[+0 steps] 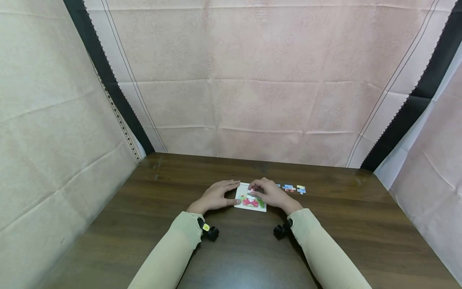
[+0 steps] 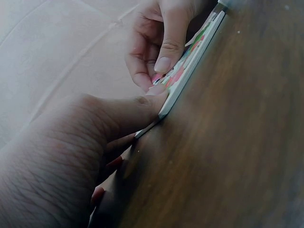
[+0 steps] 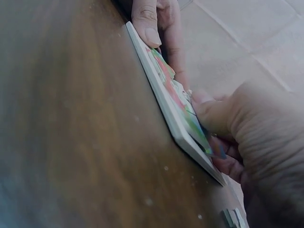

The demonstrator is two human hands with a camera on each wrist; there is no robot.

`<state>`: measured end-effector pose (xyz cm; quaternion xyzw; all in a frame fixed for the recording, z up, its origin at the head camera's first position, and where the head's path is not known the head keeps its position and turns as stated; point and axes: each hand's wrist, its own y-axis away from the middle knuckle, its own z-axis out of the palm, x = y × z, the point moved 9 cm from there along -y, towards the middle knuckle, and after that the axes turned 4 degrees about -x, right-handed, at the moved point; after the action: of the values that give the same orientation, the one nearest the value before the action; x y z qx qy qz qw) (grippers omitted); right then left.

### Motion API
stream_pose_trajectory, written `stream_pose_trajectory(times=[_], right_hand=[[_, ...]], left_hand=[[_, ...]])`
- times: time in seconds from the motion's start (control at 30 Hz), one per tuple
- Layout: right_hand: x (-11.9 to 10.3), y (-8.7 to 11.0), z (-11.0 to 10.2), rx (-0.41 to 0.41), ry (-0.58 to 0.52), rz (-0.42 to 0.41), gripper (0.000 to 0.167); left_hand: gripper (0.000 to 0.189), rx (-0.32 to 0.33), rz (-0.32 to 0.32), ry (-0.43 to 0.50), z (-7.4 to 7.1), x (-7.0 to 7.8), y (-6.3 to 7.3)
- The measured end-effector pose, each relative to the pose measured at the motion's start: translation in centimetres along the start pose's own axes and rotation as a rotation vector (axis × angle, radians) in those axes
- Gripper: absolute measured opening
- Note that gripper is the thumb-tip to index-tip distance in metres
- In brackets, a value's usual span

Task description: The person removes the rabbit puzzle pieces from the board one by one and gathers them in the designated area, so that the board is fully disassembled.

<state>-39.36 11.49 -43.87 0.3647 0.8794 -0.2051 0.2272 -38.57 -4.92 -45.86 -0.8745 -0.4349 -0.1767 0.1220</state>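
A small white-rimmed puzzle board (image 1: 260, 210) with a red, pink and green picture lies on the table. My left hand (image 1: 218, 195) is at its left side, thumb resting on the near left corner and fingers extended toward the far left corner. Over the upper right part of the board, my right hand (image 1: 270, 193) pinches a puzzle piece (image 2: 156, 78) between thumb and fingers. Only a pink bit of that piece shows. In the right wrist view, the board's edge (image 3: 178, 132) lies low on the tabletop, under the right fingers.
Loose puzzle pieces, one blue and red (image 1: 288, 188) and one blue and yellow (image 1: 301, 189), lie right of the board; another is partly hidden by my right hand. The brown wooden table (image 1: 144, 228) is enclosed by pale cloth walls (image 1: 260, 100) at the back and sides.
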Motion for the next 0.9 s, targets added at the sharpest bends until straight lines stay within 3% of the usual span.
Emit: stream_pose_trajectory(times=[0.37, 0.6, 0.9], right_hand=[[-0.09, 0.21, -0.25, 0.005, -0.005, -0.019, 0.023], [-0.73, 0.04, -0.50, 0.033, 0.011, -0.057, 0.016], [-0.97, 0.13, -0.53, 0.014, -0.010, -0.090, 0.019]], left_hand=[[0.078, -0.005, -0.007, -0.003, -0.07, 0.06, 0.06], [0.077, -0.003, -0.011, -0.005, -0.07, -0.05, 0.02], [0.077, -0.010, -0.010, 0.007, -0.09, 0.05, 0.04]])
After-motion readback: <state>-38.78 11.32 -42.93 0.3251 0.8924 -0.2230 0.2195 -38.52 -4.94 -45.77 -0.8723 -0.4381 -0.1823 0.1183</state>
